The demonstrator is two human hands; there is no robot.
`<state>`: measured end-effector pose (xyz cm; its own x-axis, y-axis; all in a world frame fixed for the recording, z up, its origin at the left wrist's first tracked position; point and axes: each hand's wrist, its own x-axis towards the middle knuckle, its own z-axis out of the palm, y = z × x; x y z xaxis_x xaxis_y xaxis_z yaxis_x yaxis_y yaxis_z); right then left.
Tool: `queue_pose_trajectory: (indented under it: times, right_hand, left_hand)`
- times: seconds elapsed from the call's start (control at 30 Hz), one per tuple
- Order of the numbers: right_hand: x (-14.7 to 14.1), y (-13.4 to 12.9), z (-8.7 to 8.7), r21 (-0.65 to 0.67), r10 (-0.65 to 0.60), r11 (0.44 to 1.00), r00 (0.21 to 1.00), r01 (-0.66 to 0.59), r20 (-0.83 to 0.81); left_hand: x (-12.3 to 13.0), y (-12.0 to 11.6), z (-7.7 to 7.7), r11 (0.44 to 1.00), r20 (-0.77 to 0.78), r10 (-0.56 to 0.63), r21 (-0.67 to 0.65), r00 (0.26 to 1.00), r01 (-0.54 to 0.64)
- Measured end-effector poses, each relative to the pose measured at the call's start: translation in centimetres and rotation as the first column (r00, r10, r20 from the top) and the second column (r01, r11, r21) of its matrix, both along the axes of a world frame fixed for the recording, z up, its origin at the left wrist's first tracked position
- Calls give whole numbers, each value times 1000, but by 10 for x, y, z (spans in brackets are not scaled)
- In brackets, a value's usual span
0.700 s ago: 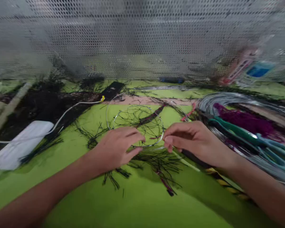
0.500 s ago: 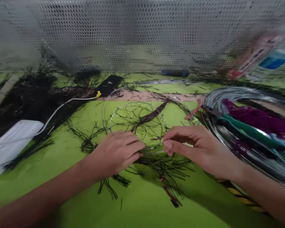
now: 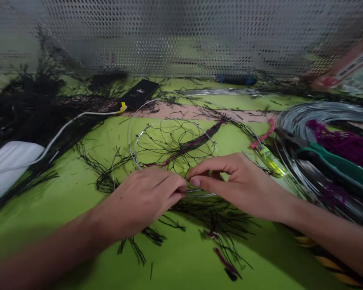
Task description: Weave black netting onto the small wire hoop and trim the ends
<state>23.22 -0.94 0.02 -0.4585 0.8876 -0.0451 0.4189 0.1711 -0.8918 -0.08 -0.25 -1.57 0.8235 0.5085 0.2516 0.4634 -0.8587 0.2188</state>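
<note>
A round wire ring (image 3: 138, 139) lies on the green surface, with a black cord net (image 3: 171, 139) knotted across it. A bundle of black and purple cords (image 3: 201, 141) runs from the net's middle toward the upper right. My left hand (image 3: 148, 197) is closed on the ring's near rim, its fingertips hiding the wire there. My right hand (image 3: 232, 181) pinches with thumb and forefinger just right of the left fingertips, over the near rim. What lies between those two fingers is too small to tell. Loose black cords (image 3: 214, 213) spread out below both hands.
Right of the ring lie a coil of wire (image 3: 329, 106), green-handled pliers (image 3: 339, 161) and purple netting (image 3: 347, 143). A black device (image 3: 140, 92) with a white cable (image 3: 78, 117) and a white block (image 3: 12, 161) are at left. A perforated metal panel (image 3: 181, 36) stands behind.
My right hand has moved left, bringing its pinched fingertips close to my left hand. My left hand's fingers have curled more tightly at the rim. The view has shifted slightly.
</note>
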Motion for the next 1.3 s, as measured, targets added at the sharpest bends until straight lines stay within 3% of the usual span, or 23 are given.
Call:
queue_pose_trajectory:
  times: [0.2, 0.37, 0.6, 0.73, 0.93, 1.03, 1.13, 1.3]
  right_hand:
    - [0, -1, -1, 70, 14, 997, 1000, -15, 3]
    - [-4, 2, -2, 125, 40, 991, 992, -55, 118]
    - [-3, -1, 2, 128, 35, 991, 999, -31, -26]
    - [-2, -4, 3, 135, -3, 991, 996, 15, -86]
    - [-2, -2, 4, 218, 32, 974, 990, -62, 138]
    - [1, -1, 7, 257, 44, 961, 976, -99, 213]
    - [5, 0, 8, 290, 38, 950, 967, -113, 254]
    - [8, 3, 2, 222, 13, 972, 965, -73, 261]
  left_hand:
    - [-4, 6, -6, 998, 14, -20, -55, 1000, 20]
    - [-8, 8, -6, 993, 49, -101, 58, 994, 98]
    - [-7, 6, 7, 979, 147, -153, 157, 977, 130]
    - [-4, 6, 13, 932, 153, -212, 328, 965, 153]
    - [-1, 2, 18, 855, 81, -293, 467, 953, 223]
    - [2, 1, 19, 862, 57, -273, 458, 960, 218]
    - [5, 2, 15, 909, 34, -194, 382, 980, 166]
    - [5, 6, 0, 962, 22, -130, 244, 991, 121]
